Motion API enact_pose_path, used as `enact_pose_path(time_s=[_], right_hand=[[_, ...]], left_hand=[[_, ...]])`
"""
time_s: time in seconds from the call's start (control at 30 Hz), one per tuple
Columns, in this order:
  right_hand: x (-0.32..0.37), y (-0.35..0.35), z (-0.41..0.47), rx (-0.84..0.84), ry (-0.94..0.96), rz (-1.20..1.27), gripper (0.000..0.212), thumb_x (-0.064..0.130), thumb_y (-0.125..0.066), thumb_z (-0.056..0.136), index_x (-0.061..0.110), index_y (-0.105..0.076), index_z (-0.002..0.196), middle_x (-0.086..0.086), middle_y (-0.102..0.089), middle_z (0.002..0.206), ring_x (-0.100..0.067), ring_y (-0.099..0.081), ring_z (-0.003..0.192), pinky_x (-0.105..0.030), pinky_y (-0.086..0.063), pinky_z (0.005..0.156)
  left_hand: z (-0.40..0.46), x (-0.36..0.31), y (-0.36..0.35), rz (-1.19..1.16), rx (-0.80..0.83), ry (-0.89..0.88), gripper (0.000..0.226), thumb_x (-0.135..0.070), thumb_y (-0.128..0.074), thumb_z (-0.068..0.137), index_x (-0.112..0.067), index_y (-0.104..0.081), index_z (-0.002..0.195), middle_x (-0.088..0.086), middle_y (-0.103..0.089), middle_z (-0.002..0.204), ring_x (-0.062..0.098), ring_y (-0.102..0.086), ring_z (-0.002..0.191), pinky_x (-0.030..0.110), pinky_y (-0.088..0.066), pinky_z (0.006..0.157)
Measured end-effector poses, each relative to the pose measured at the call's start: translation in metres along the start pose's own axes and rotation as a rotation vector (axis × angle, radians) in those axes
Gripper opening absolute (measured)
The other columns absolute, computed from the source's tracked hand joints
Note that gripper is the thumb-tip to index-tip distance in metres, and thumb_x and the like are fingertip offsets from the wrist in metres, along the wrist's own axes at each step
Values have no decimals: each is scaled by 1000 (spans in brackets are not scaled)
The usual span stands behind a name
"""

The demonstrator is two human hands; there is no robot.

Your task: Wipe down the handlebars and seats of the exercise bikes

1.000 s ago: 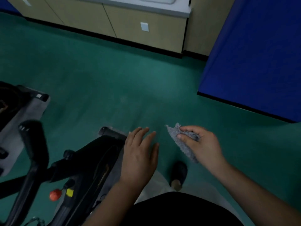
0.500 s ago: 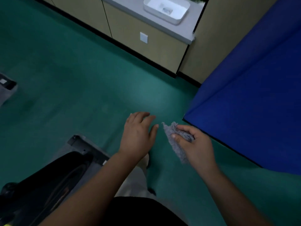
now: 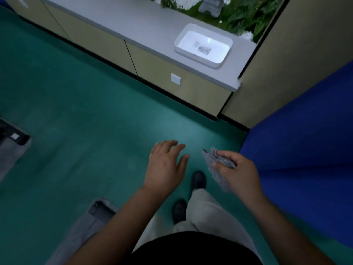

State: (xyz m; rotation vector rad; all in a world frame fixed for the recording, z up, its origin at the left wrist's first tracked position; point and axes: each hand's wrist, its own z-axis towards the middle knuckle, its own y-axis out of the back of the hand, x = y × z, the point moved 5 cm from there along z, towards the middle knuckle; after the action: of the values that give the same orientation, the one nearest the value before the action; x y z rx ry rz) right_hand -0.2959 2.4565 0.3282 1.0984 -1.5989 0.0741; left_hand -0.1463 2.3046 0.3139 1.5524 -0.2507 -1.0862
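My right hand grips a crumpled grey cloth, which hangs down from between thumb and fingers. My left hand hovers beside it over the green floor, fingers spread and relaxed, holding nothing. Of the exercise bikes only bits show: a grey base foot at the lower left under my left forearm, and a black and grey base end at the left edge. No handlebar or seat is in view.
A beige cabinet run with a grey counter and a white tray crosses the top. A blue mat fills the right side. My dark shoes stand on the green floor.
The view has swung up and to the right, so the black bike frame has dropped out of sight and the counter and tray have come in. Both hands keep their pose; the cloth stays held.
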Motion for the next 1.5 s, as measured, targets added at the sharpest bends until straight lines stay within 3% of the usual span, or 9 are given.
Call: enact_pose_path(time_s=[0.1, 0.37, 0.6, 0.73, 1.0, 1.13, 1.23, 1.37, 1.5], right_hand=[[27, -13, 62, 37, 9, 41, 28, 13, -76, 82, 16, -72, 110, 16, -66, 91, 20, -58, 76, -1, -46, 67], [107, -20, 240, 61, 38, 41, 38, 17, -83, 73, 21, -72, 110, 14, -70, 100, 25, -56, 80, 3, -42, 68], [163, -26, 364, 75, -36, 86, 29, 14, -81, 76, 20, -73, 104, 17, -68, 89, 23, -58, 74, 3, -42, 65], [182, -37, 434, 23, -92, 117, 30, 16, -82, 75, 24, -74, 103, 14, -72, 92, 13, -64, 79, -11, -52, 77], [208, -53, 598, -163, -227, 79, 28, 19, -78, 80, 22, -73, 108, 22, -67, 88, 21, -59, 75, 4, -40, 65], [206, -55, 668, -220, -253, 7, 28, 25, -73, 84, 24, -72, 112, 17, -63, 99, 11, -57, 79, 3, -38, 69], [182, -60, 716, -263, -271, -72, 25, 25, -70, 86, 23, -73, 111, 4, -64, 111, -3, -55, 90, -10, -39, 79], [139, -77, 771, -200, -300, -130, 20, 32, -66, 89, 21, -75, 102, 2, -72, 100, -8, -62, 84, -5, -38, 65], [111, -91, 805, -100, -244, -221, 21, 23, -60, 93, 12, -73, 107, -4, -72, 105, -17, -64, 96, -10, -36, 73]], left_hand=[[62, 18, -2, 3, -1, 36, 40, -42, -52, 93, -14, -71, 114, 10, -67, 117, 32, -61, 107, 44, -48, 97], [239, 44, 13, 58, 29, 25, 41, -44, -49, 94, -15, -71, 114, 9, -67, 116, 31, -62, 105, 42, -49, 94], [384, 76, 16, 29, 30, 15, 42, -43, -51, 92, -13, -73, 113, 8, -68, 114, 28, -62, 105, 41, -50, 95], [468, 97, 1, -10, 125, -24, 45, -44, -50, 92, -14, -72, 117, 7, -68, 120, 25, -61, 112, 38, -43, 105], [659, 146, -59, -57, 296, -178, 38, -37, -58, 91, -16, -70, 120, 6, -65, 126, 26, -57, 118, 41, -44, 105], [728, 158, -93, -56, 361, -230, 35, -35, -60, 95, -18, -68, 124, 5, -64, 131, 25, -56, 121, 40, -42, 107], [757, 162, -125, -49, 433, -227, 36, -35, -62, 97, -18, -66, 128, 6, -62, 135, 25, -54, 125, 42, -41, 110], [777, 169, -166, -44, 478, -213, 38, -35, -59, 95, -14, -68, 124, 11, -64, 131, 30, -58, 121, 46, -44, 108], [782, 170, -195, -33, 529, -201, 38, -34, -58, 94, -12, -69, 123, 13, -65, 128, 31, -60, 119, 49, -46, 105]])
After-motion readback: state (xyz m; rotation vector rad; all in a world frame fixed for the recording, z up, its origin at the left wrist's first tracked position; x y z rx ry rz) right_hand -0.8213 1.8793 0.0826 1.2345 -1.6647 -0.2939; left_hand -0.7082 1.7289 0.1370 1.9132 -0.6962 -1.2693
